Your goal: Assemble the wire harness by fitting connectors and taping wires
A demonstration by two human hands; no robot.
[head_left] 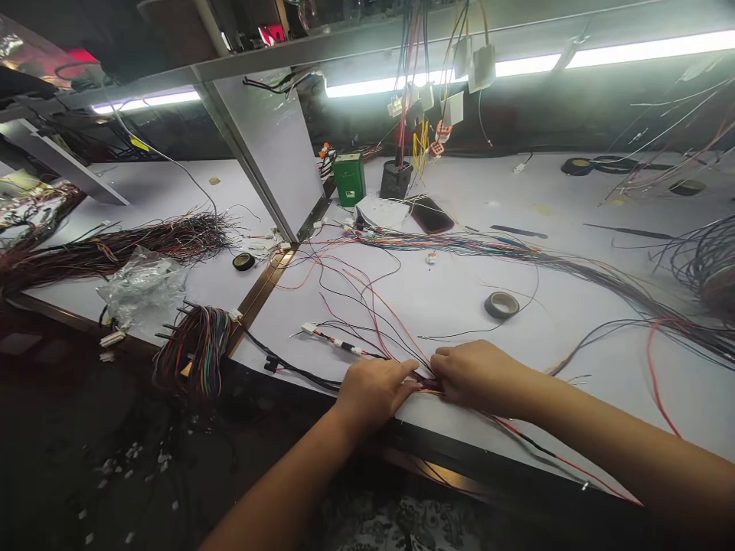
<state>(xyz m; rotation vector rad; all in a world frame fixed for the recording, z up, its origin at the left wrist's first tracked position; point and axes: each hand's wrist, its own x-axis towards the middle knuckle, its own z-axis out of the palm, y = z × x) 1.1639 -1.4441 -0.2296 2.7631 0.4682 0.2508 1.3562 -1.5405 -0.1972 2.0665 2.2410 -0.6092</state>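
Note:
At the front edge of the white bench, my left hand [376, 386] is closed around a wire bundle [426, 378], thumb and forefinger pointing right. Close beside it, my right hand [472, 373] grips the same bundle with curled fingers. Red and black loose wires [376, 306] fan out from between the hands toward the back. Left of them lie a red-and-black taped lead [338, 343] with white connectors and a black cable [307, 373]. A red-and-black wire [531, 441] runs out under my right forearm. My fingers hide the gripped part of the bundle.
A tape roll [501, 305] lies behind my right hand. A long wire harness [488, 249] crosses the bench. Farther back stand a green box [349, 180] and a black mesh cup [396, 180]. Coiled wires [198, 348] hang over the edge at left, near a metal-edged divider [258, 153].

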